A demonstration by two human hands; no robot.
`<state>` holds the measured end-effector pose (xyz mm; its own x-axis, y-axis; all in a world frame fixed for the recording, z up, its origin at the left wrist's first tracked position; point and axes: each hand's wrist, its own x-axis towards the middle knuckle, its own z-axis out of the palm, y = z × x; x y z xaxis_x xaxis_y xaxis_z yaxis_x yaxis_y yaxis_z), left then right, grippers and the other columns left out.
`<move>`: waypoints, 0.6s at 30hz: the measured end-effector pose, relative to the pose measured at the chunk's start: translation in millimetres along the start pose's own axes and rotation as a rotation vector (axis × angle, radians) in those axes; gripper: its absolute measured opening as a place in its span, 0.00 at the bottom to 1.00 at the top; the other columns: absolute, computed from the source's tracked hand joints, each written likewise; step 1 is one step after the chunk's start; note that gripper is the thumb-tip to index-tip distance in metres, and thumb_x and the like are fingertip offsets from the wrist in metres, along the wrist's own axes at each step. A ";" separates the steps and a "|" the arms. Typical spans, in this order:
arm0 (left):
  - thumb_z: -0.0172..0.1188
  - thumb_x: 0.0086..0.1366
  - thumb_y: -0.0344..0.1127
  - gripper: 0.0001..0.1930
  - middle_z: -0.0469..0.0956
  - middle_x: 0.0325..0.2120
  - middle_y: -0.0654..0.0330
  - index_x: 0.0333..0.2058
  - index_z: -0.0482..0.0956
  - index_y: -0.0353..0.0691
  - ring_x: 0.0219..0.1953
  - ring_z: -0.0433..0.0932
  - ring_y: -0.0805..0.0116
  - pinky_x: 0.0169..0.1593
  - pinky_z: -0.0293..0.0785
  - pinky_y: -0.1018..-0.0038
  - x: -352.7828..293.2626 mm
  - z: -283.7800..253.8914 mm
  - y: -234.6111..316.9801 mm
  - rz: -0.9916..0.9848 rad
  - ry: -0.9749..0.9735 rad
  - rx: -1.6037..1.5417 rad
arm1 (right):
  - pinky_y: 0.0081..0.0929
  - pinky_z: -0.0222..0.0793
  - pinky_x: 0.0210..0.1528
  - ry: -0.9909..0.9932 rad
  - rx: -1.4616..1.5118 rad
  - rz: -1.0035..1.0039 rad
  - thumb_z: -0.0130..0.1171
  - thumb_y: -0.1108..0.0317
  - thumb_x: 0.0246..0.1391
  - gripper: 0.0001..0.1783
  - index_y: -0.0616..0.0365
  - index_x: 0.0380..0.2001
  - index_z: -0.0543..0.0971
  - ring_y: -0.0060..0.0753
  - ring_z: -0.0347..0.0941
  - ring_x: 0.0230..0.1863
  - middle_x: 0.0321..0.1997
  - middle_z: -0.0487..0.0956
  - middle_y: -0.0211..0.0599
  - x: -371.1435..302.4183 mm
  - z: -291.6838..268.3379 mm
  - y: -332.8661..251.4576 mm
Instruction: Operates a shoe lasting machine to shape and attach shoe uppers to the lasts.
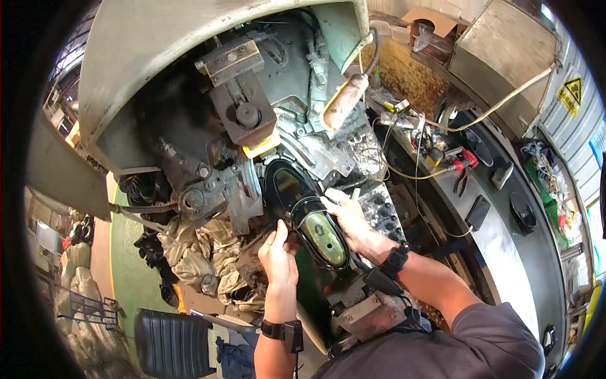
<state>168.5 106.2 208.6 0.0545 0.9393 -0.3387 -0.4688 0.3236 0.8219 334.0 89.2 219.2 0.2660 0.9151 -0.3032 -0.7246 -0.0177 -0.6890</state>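
Note:
A black shoe upper [287, 186] sits bottom-up in the middle, its toe end under the machine head. Its heel end points toward me and shows a greenish insole [325, 239] with a small dark hole. My right hand [352, 220] grips the shoe's right side, with fingers over the rim and something whitish at the fingertips. At the left edge of the heel part, my left hand [278, 256] is closed in a pinch. What lies between its fingertips is too small to make out. Right above the toe are the machine's metal block [243, 117] and a side clamp [249, 196].
A rounded handle [344, 102] hangs right of the machine head. On the curved bench [499, 265] at right are a phone [478, 213], red-handled pliers [464, 161] and dark shoe parts [522, 211]. Wrapped bundles [189, 249] and a black chair [172, 344] stand at left.

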 end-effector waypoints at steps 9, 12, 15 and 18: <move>0.64 0.68 0.41 0.11 0.82 0.34 0.65 0.40 0.82 0.38 0.31 0.76 0.74 0.36 0.68 0.77 22.3 0.0 -16.2 -0.132 0.019 -0.125 | 0.26 0.75 0.36 -0.014 -0.034 0.069 0.59 0.71 0.63 0.09 0.61 0.45 0.78 0.24 0.74 0.34 0.36 0.79 0.30 27.1 -12.2 4.8; 0.64 0.68 0.43 0.12 0.82 0.34 0.67 0.41 0.82 0.39 0.31 0.75 0.74 0.36 0.67 0.76 31.3 -5.2 -41.9 -0.071 0.014 -0.202 | 0.21 0.71 0.42 -0.008 -0.164 0.013 0.60 0.69 0.63 0.10 0.59 0.45 0.79 0.20 0.73 0.38 0.38 0.80 0.28 37.0 -20.5 12.1; 0.57 0.72 0.46 0.18 0.80 0.47 0.62 0.52 0.78 0.39 0.44 0.77 0.68 0.51 0.71 0.69 46.8 -21.6 -63.7 -0.014 -0.007 -0.151 | 0.21 0.70 0.44 -0.051 -0.198 -0.042 0.61 0.67 0.63 0.11 0.59 0.46 0.79 0.19 0.73 0.39 0.38 0.80 0.27 49.6 -32.8 26.8; 0.55 0.73 0.46 0.20 0.80 0.48 0.61 0.53 0.76 0.37 0.48 0.77 0.66 0.55 0.71 0.69 39.3 3.1 -65.1 0.031 0.024 -0.309 | 0.20 0.72 0.38 -0.063 -0.089 -0.017 0.63 0.66 0.62 0.12 0.58 0.46 0.79 0.18 0.74 0.35 0.35 0.81 0.26 50.8 -33.5 33.3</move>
<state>203.9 122.4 143.1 0.0165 0.9441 -0.3291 -0.7157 0.2410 0.6555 344.7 121.5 158.8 0.2355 0.9389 -0.2511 -0.6599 -0.0351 -0.7505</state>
